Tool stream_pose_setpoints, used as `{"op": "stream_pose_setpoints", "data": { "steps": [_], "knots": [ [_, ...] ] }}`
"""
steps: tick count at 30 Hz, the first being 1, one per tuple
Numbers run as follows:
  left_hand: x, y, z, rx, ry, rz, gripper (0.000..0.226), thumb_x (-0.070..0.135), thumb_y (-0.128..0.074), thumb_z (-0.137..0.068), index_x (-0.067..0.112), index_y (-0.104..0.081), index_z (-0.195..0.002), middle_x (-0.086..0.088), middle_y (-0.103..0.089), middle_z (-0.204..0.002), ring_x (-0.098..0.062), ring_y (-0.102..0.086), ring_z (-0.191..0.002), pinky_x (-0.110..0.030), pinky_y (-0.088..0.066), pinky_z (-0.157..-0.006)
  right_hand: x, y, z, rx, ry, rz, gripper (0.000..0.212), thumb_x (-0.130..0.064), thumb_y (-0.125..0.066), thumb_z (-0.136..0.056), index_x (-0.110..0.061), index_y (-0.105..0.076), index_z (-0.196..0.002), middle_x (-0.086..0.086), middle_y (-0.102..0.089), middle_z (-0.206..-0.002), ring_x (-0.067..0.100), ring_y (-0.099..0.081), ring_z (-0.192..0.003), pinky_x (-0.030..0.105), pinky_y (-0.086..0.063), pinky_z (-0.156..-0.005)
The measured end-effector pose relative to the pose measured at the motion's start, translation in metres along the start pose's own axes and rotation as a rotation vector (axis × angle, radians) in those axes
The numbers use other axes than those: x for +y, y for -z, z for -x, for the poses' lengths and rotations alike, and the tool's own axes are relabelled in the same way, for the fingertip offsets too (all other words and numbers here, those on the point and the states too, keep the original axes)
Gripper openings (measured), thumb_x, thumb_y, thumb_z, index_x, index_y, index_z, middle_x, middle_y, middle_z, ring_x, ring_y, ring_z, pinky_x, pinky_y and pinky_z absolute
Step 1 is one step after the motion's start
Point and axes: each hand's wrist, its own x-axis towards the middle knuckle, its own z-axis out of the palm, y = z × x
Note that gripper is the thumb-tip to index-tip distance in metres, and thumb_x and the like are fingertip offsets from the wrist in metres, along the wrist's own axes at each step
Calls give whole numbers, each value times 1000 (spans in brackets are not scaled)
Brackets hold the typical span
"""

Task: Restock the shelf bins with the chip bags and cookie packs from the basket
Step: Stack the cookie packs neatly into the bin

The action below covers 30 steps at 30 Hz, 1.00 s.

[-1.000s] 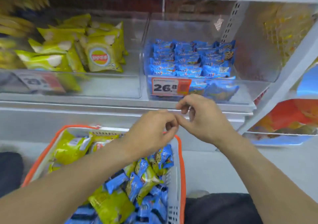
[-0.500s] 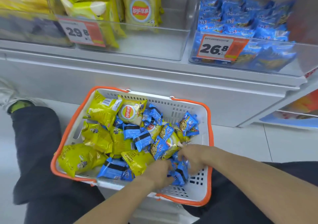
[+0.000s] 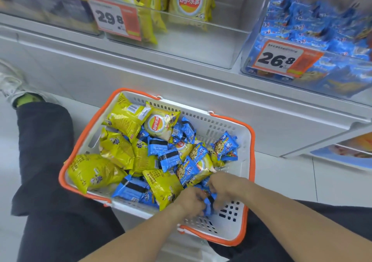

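The left hand [image 3: 192,199] is down in the near right corner of the basket [image 3: 248,161], fingers curled round a blue cookie pack [image 3: 208,202]. The right hand [image 3: 223,187] is beside it, fingers bent onto the same small cluster of blue packs; whether it grips one or only touches cannot be told. The two hands nearly meet over that pack.

The basket is white with an orange rim and stands on the floor [image 3: 302,181] between the person's legs in dark trousers [image 3: 46,181]. Yellow chip bags [image 3: 120,120] fill its left side, some face down, one showing its round logo near the far wall. Blue cookie packs lie mixed through the middle and right, one propped against the right wall [image 3: 224,146]. The near right floor of the basket shows bare.

Above, the shelf [image 3: 181,84] carries clear bins. The left bin [image 3: 201,46] holds yellow chip bags standing upright behind a price tag [image 3: 114,18] reading 29.8. The right bin [image 3: 251,40] is stacked with blue cookie packs behind a tag reading 26.8 [image 3: 281,59]. A pale shoe [image 3: 10,84] shows at the far left.
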Motion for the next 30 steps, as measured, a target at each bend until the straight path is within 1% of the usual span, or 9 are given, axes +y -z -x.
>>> {"op": "stream_pose_setpoints", "data": {
  "steps": [3, 7, 12, 16, 19, 22, 25, 27, 30],
  "knots": [
    [10, 16, 12, 36, 122, 393, 11, 7, -46, -100, 5, -57, -100, -17, -66, -85, -24, -67, -62, -34, -58, -60, -1, 25, 7, 76, -4, -47, 48, -52, -80, -71, -11, -59, -81, 6, -53, -76, 22, -48, -67, 31, -39, -57],
    [29, 38, 31, -66, 158, 853, 46, 41, -40, -105, -1, -57, -111, -31, -69, -102, -40, -72, -90, -43, -60, -78, -6, 58, 19, 297, 80, -160, 57, -64, -72, -70, -14, -43, -71, 6, -40, -66, 21, -34, -61, 34, -26, -53],
    [53, 45, 39, 52, 11, 1122, 53, 53, -53, -96, 9, -46, -123, -33, -66, -110, -41, -72, -91, -45, -59, -83, -10, 77, 40, 394, 179, -174, 40, -37, -84, -69, -17, -50, -79, -4, -52, -78, 17, -48, -71, 33, -39, -61],
    [56, 52, 42, 76, -105, 1154, 58, 52, -63, -89, 30, -36, -136, -34, -51, -133, -41, -71, -94, -45, -56, -90, -1, 83, 54, 409, 250, -181, 32, -39, -83, -74, -30, -56, -90, -12, -53, -98, 12, -53, -95, 30, -47, -83],
    [61, 59, 48, 22, -162, 1150, 34, 32, -57, -97, 14, -52, -126, -35, -54, -128, -41, -71, -97, -40, -59, -84, 6, 89, 67, 428, 259, -249, 21, -29, -79, -79, -31, -66, -96, -8, -61, -115, 12, -56, -107, 32, -47, -94],
    [65, 63, 52, -35, -216, 1114, 35, 22, -50, -100, 0, -59, -125, -33, -65, -116, -42, -68, -104, -38, -59, -84, 11, 99, 80, 525, 198, -351, 17, -21, -72, -85, -32, -68, -97, -11, -66, -108, 6, -60, -102, 34, -50, -93],
    [74, 63, 62, -85, -309, 1104, 35, 20, -45, -101, -1, -58, -126, -25, -67, -118, -40, -65, -111, -43, -55, -95, 18, 111, 88, 644, 123, -430, 6, -29, -71, -88, -29, -66, -90, -16, -67, -95, 3, -64, -88, 35, -53, -86],
    [78, 62, 65, -79, -383, 1047, 33, 22, -48, -101, 4, -61, -126, -10, -71, -117, -33, -66, -112, -46, -50, -102, 24, 118, 95, 628, 82, -545, 15, -37, -73, -87, -26, -67, -96, -14, -67, -95, 6, -66, -88, 36, -54, -86],
    [80, 61, 66, -14, -443, 950, 22, 24, -64, -95, 16, -68, -115, 4, -73, -111, -14, -66, -101, -42, -49, -91, 30, 125, 109, 357, 61, -895, 47, -38, -76, -85, -28, -54, -125, -4, -63, -114, 18, -71, -95, 39, -60, -84]
  ]
}}
